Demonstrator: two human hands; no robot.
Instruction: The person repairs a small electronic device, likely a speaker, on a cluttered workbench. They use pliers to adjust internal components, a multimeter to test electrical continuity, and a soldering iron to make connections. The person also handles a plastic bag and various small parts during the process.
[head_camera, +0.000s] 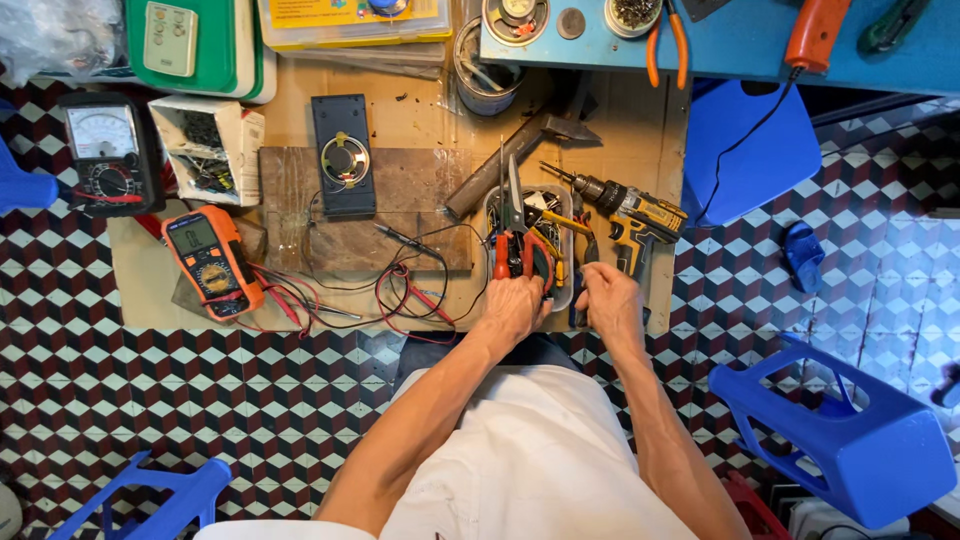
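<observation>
My left hand (515, 308) grips the red handles of long-nosed pliers (510, 225), whose thin jaws point away from me over a clear plastic tool tray (562, 297). The tray holds several hand tools. My right hand (610, 300) is at the tray's right edge, fingers curled around a dark-handled tool (579, 300) that stands partly in the tray; its working end is hidden among the other tools. The two hands are close together, just beyond my lap.
A yellow and black cordless drill (632, 212) lies right of the tray, a hammer (515, 155) behind it. On the wooden board (410, 195) sit a black speaker box (343, 155) and test leads (405, 290). An orange multimeter (210, 262) lies left. Blue stools (850, 430) stand around.
</observation>
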